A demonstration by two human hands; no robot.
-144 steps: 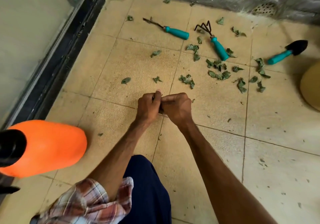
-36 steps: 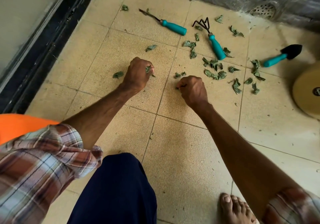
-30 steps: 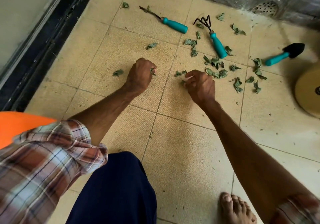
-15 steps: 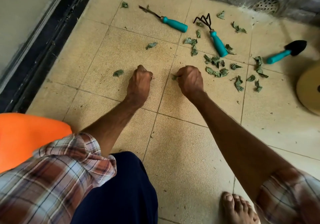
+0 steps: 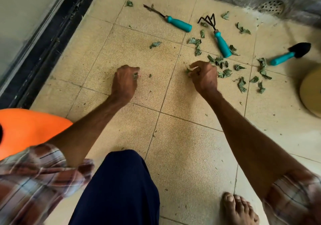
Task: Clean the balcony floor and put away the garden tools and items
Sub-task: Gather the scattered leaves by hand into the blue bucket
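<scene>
Dry green leaves (image 5: 224, 71) are scattered on the balcony floor (image 5: 182, 146), most beside the right hand (image 5: 204, 76); they look light and crumbly, best pinched softly in little bunches. Leaf bits are held in the closed left hand (image 5: 126, 81), and a leaf is pinched by the half-curled right hand. Three blue-handled tools (image 5: 221, 42) are left lying farther back.

I count three teal-handled garden tools on the floor: a weeder (image 5: 175, 23), a claw rake (image 5: 219, 38) and a small black trowel (image 5: 291, 53). Two hands: my left hand (image 5: 124, 83) and right hand (image 5: 205, 77). One orange container (image 5: 29, 129), one round tan disc (image 5: 311, 89), one wall drain (image 5: 271, 7). The scattered leaves (image 5: 224, 72) number over twenty; exact count unclear.
</scene>
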